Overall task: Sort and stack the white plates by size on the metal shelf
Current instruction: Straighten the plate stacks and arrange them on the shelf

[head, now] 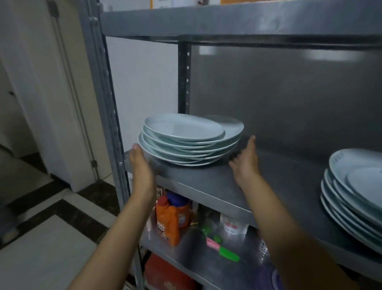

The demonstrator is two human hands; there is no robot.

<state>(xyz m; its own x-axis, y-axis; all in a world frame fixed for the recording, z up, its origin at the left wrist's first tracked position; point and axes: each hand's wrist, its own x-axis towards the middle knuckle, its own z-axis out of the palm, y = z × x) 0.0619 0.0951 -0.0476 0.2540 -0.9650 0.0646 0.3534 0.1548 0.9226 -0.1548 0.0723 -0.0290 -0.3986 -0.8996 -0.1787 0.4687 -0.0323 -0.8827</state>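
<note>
Head view: grey sheet-metal shelf (212, 189), matte, perforated uprights; on its left end a stack of white plates (189, 142), glossy, round, shallow, uppermost ones slid askew; left hand (140, 163) against the stack's left rim, fingers extended, grip unclear; right hand (244, 161) open, just right of the stack, fingers straight; second plate stack (363, 199), oval, at far right; orange bottle (169, 223) on the shelf below.
</note>
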